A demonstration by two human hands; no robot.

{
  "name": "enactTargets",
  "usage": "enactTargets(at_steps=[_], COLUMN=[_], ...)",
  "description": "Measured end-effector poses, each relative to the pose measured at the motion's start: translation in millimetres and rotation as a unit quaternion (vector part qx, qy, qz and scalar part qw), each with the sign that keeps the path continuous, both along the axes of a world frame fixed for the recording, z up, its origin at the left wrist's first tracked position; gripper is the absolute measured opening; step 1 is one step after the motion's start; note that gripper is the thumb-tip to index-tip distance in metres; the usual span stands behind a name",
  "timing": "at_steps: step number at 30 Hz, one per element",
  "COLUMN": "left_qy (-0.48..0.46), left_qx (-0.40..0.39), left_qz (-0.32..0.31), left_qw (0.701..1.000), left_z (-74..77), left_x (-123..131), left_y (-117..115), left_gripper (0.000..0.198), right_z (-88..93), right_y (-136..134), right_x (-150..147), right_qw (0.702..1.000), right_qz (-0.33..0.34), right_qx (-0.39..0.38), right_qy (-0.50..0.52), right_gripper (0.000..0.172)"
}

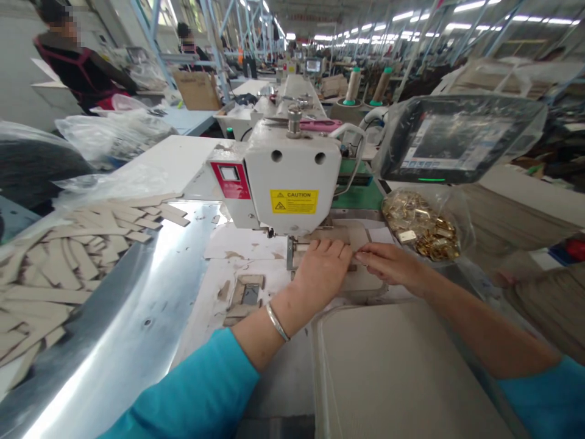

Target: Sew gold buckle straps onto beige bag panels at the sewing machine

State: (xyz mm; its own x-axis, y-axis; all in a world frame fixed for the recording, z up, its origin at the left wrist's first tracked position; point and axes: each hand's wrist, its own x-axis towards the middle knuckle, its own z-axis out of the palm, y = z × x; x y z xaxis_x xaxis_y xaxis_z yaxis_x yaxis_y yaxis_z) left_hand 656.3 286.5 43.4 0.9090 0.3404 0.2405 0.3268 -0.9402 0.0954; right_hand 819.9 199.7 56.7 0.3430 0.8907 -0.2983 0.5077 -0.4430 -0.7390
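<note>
A white sewing machine (286, 177) with a yellow caution label stands in front of me. Below its head lies a beige leather piece (350, 239) on the machine bed. My left hand (322, 268), with a silver bracelet on the wrist, rests palm down on that piece, fingers stretched flat right beside the needle area. My right hand (393, 265) comes in from the right, its fingers extended and pressed on the same piece next to the left fingertips. Neither hand grips anything.
A pile of beige cut strips (68, 256) lies at the left. A bag of gold metal fittings (423, 228) sits right of the machine, under a plastic-covered screen (457, 140). A beige tray (402, 372) lies near me. Other people stand at the far left.
</note>
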Motion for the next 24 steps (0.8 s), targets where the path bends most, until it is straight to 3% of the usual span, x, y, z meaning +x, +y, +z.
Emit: enactTargets(at_steps=[2,5,8,13,24], left_qy=[0.003,0.011,0.013,0.034,0.050], left_qx=[0.026,-0.004,-0.012,-0.020,-0.031], left_qz=[-0.009,0.029,0.044,0.019,-0.013], left_qw=[1.000,1.000,0.999,0.999,0.998], left_z=[-13.6,-35.0,-46.0,-41.7,-38.2], left_x=[-3,-6,-7,-8,-8], left_y=[2,1,4,19,33], left_gripper=[0.037,0.054,0.067,0.070,0.069], right_z=[-1.3,-6.6,-14.7,-24.6,-31.6], right_y=[8,19,29,41,43], right_x=[10,19,22,18,14], right_qw=[0.998,0.993,0.989,0.988,0.991], right_qz=[-0.032,-0.066,-0.084,-0.122,-0.121], right_qx=[-0.027,-0.069,-0.091,-0.075,-0.054], right_qy=[0.042,0.066,0.076,0.065,0.019], right_gripper=[0.032,0.037,0.037,0.026,0.032])
